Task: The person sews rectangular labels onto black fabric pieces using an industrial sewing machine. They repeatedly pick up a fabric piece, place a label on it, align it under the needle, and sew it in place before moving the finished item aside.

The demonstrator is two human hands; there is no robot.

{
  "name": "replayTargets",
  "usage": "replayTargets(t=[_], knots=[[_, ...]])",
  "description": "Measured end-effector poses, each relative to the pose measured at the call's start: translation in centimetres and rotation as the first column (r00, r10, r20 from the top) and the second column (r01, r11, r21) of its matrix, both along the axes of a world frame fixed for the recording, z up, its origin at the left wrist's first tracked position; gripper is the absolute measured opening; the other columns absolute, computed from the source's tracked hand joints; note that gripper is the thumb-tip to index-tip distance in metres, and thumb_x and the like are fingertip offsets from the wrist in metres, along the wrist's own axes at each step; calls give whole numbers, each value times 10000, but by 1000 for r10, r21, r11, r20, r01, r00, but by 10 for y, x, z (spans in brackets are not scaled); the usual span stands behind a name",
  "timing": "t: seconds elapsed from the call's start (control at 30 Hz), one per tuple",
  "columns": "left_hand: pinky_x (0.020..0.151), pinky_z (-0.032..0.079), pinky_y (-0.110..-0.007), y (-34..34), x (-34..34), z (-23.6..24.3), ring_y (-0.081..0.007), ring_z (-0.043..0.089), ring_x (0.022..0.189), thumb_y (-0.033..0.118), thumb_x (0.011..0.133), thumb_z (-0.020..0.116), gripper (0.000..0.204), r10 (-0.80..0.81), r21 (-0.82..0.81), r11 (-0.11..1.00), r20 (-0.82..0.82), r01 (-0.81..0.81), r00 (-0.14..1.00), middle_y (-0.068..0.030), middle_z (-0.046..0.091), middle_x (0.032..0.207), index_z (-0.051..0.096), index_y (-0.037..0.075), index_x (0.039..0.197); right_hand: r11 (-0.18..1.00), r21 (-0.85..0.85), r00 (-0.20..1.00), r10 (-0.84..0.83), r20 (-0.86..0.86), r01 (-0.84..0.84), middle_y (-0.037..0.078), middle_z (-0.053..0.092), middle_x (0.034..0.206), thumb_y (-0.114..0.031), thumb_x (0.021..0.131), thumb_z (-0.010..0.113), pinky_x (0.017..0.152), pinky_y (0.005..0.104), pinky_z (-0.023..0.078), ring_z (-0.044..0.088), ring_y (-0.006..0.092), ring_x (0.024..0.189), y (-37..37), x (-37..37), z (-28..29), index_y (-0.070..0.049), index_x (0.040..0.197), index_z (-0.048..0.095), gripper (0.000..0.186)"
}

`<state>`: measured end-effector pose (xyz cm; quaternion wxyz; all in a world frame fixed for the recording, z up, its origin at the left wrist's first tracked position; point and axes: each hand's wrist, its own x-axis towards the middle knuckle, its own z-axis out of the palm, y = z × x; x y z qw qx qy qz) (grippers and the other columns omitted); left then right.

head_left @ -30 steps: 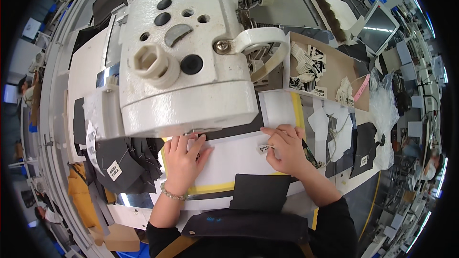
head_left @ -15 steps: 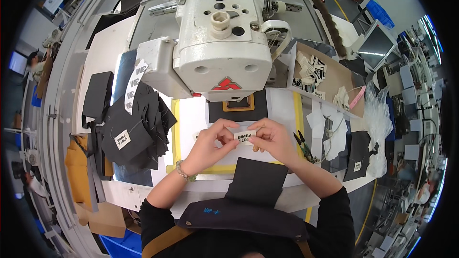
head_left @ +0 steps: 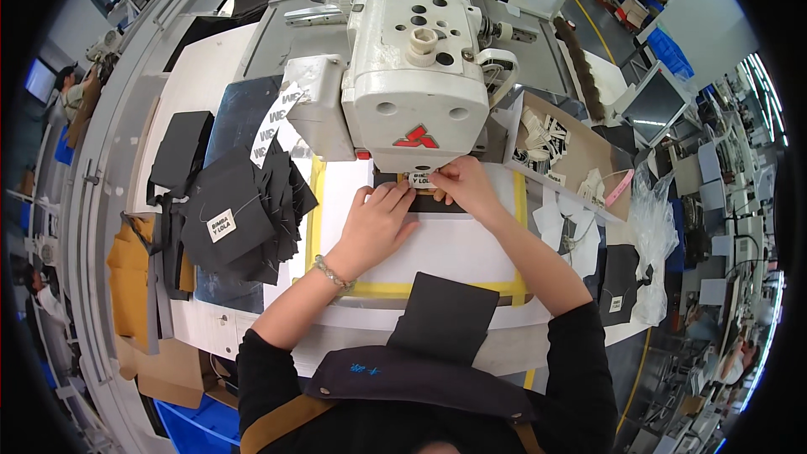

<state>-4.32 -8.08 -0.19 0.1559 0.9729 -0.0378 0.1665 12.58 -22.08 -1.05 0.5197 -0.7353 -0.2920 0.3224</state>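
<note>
Since the earlier frame both hands have moved up from the middle of the surface to the foot of the sewing machine (head_left: 418,59), carrying the small white label (head_left: 419,178) with them. Nearest the person, a dark fabric piece (head_left: 445,316) lies over the yellow-taped edge of the white surface (head_left: 454,244). Beyond it the left hand (head_left: 376,219) lies flat, fingers spread, pressing a dark strip (head_left: 437,202) to the surface — it grips nothing. The right hand (head_left: 464,187) sits just beside it, fingertips pinched on the label, which rests on the strip right under the machine head. To the left lies a heap of dark cut pieces (head_left: 239,214), one with a white tag on top. To the right — past the yellow tape — a cardboard tray (head_left: 580,147) holds loose labels, with a clear plastic bag (head_left: 656,227) next to it.
</note>
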Motion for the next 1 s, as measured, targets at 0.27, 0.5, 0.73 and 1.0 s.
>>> replayTargets(t=[0.27,0.5,0.73,1.0], knots=[[946,381,-399,-3,1,-12,-222,516,1199,372,827,693,576,7,140,990,15,-9,1000,-92,571,1320,579,19,1267,994,-113,975,25,223,0,91,661,676,-125,868,692,455,256,450,620,118,535,7,4,1,38,916,684,171],[926,382,-414,-8,-2,-10,-217,517,1195,405,813,701,608,5,166,986,35,-11,999,-94,580,1316,580,22,1270,980,-200,988,10,155,22,83,647,657,-118,862,695,487,241,422,554,97,506,1,6,11,43,961,715,189],[924,375,-416,-8,-5,-6,-214,514,1201,427,818,691,615,11,152,988,25,-15,1000,-92,581,1316,582,23,1268,996,-24,982,81,-168,-86,36,590,626,-71,885,662,446,234,369,486,73,485,-2,21,2,77,954,708,169],[937,360,-424,-8,-1,-12,-218,510,1208,465,837,667,646,17,168,986,22,-20,1000,-109,577,1323,566,9,1284,987,-159,999,41,36,-35,62,649,669,-77,862,684,495,268,433,562,97,533,6,13,12,65,946,713,168]])
